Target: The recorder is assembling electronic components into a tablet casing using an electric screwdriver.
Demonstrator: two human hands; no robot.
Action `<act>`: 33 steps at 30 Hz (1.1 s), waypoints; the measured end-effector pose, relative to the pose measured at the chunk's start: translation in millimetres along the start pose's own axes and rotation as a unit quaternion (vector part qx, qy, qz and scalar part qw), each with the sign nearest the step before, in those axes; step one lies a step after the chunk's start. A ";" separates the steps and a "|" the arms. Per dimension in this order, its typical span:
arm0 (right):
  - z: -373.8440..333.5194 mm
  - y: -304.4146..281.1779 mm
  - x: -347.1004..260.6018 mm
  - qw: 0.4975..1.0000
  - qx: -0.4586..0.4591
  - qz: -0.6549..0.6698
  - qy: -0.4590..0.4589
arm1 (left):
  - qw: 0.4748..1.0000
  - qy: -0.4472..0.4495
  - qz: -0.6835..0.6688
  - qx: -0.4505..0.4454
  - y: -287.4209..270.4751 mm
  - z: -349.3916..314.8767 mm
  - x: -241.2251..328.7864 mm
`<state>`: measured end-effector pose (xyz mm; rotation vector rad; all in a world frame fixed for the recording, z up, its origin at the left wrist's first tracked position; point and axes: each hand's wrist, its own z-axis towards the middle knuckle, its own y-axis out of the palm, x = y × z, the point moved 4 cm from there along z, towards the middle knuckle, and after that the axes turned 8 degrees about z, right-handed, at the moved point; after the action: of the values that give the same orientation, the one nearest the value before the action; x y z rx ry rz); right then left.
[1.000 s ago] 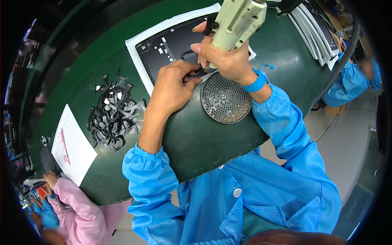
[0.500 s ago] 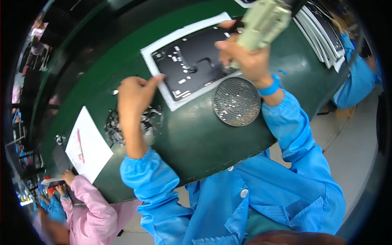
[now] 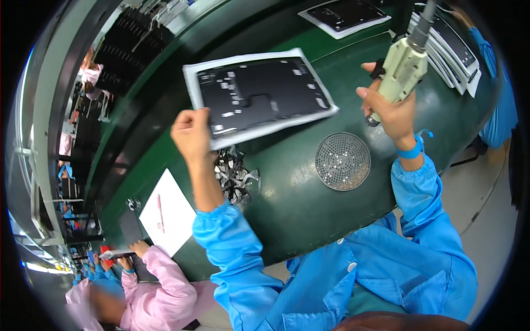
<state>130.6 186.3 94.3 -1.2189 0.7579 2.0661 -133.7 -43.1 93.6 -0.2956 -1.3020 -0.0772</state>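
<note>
A flat black panel [image 3: 259,91] with small white patches and a thin curved dark strip rests on a white foam-like sheet [image 3: 276,122]. My left hand [image 3: 192,132] is closed at the near left corner of the panel, thumb and fingers pinching its edge. To the right of the panel, my right hand [image 3: 393,107] is wrapped round a pale green electric screwdriver [image 3: 404,69]. Its tip points down toward the table, apart from the panel, and a grey cable leads up from its other end. Below the tip sits a round screw tray [image 3: 342,161] full of holes, with small screws toward its near side.
Dark and silvery strips [image 3: 236,175] lie in a heap beside my left forearm. Farther left is a white paper with a pink pen [image 3: 160,212]. Stacked panels [image 3: 441,60] stand at the far right, another panel [image 3: 348,15] behind. A person in pink [image 3: 163,281] works at the left.
My right hand has lifted the screwdriver off the panel and moved it right. My left hand has come onto the panel's near left corner. The whole view has turned.
</note>
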 end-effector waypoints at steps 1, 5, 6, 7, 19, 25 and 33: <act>-0.8 -0.1 0.2 1.000 -0.009 0.010 0.011 | 1.000 0.016 -0.002 0.019 -9.7 14.3 8.2; -4.1 14.1 -2.9 0.999 -0.033 0.023 0.002 | 0.962 0.047 0.257 0.084 -84.8 72.9 1.9; -2.8 12.4 2.3 0.999 -0.031 0.018 -0.005 | 0.930 0.097 0.333 0.120 -88.7 71.0 4.1; -1.6 15.1 4.8 0.999 -0.024 0.024 -0.008 | 0.888 0.146 0.406 0.158 -97.3 65.2 6.3; 9.1 -6.3 28.3 0.981 0.115 -0.080 -0.133 | 0.863 0.458 0.051 0.205 -99.8 -93.2 102.4; 4.3 -15.4 27.8 0.975 0.134 -0.119 -0.129 | 0.885 0.361 -0.154 0.251 -191.9 -84.5 111.1; 6.3 -11.4 25.2 0.962 0.134 -0.147 -0.189 | 0.845 0.095 -0.407 0.333 -309.2 -66.3 38.7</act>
<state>126.0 203.8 72.4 -0.7087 0.6080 1.8046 -129.7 -352.8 168.2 0.8622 -1.1000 -0.3520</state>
